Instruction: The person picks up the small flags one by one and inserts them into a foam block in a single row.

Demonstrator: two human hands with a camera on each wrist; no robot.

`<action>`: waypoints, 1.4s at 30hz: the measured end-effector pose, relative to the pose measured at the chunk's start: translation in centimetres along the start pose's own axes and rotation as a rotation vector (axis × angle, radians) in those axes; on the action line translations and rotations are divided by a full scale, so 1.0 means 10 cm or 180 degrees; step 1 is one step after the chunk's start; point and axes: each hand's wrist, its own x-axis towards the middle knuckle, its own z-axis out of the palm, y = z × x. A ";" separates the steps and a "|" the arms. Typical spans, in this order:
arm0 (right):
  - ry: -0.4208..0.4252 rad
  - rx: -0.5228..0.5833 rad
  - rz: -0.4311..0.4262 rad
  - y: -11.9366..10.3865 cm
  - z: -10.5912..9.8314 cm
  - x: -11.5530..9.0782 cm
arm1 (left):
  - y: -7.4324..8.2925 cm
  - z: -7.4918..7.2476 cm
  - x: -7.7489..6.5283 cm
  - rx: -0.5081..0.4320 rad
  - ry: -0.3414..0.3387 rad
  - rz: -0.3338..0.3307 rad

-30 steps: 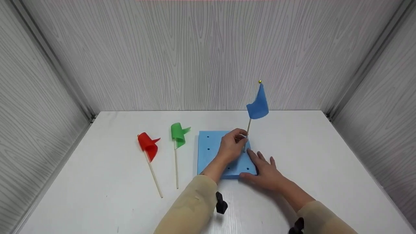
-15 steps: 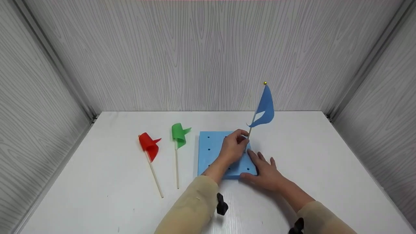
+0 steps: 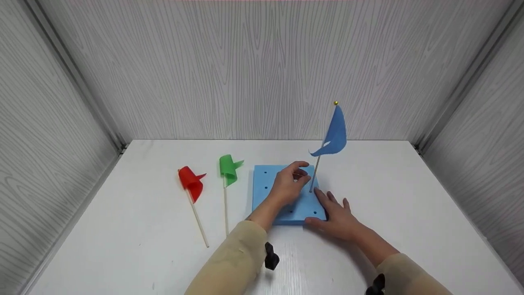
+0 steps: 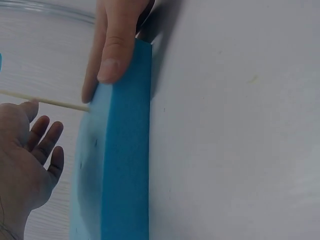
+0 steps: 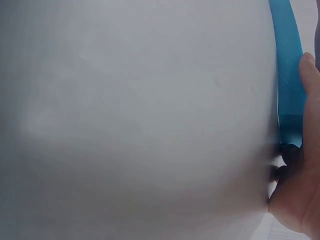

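Head view alone — blue flag [image 3: 337,132] whole — left hand [image 3: 289,184] empty, right hand [image 3: 339,221] unclenched

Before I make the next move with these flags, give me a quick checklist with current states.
1. Blue flag planted: ok, its stick stands in the block.
2. Stick fully seated: cannot tell, the depth is hidden.
3. Stick upright: cannot tell; it slants right in the head view, which may be the angle.
4. Left hand not gripping: ok, its fingers are parted beside the stick.
5. Block steadied: ok, the right hand rests against its right edge.
6. Front-right hole free: ok.
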 end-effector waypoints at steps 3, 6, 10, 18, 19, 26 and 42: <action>-0.0045 0.0032 0.0046 -0.01 0.00 0.00 | 0.00 -0.18 -0.03 -0.0007 0.0025 0.0061; -0.0067 0.0042 0.0040 -0.02 -0.01 0.00 | 0.01 -0.41 -0.06 -0.0016 0.0057 0.0165; -0.0058 0.0024 0.0036 -0.03 -0.02 -0.01 | 0.02 -0.74 -0.13 0.0020 0.0131 0.0231; -0.0056 0.0028 0.0070 0.00 -0.04 -0.04 | 0.01 -1.39 -0.30 0.0061 0.0350 0.0092; -0.0057 0.0029 0.0080 0.00 -0.04 -0.04 | 0.00 -1.47 -0.32 0.0064 0.0379 0.0065; -0.0042 0.0025 0.0086 0.03 -0.07 -0.07 | -0.11 -1.99 -0.51 0.0103 0.0573 -0.0054; -0.0012 0.0059 0.0068 0.04 -0.08 -0.13 | -0.73 -2.58 -1.10 0.0183 0.0738 -0.0325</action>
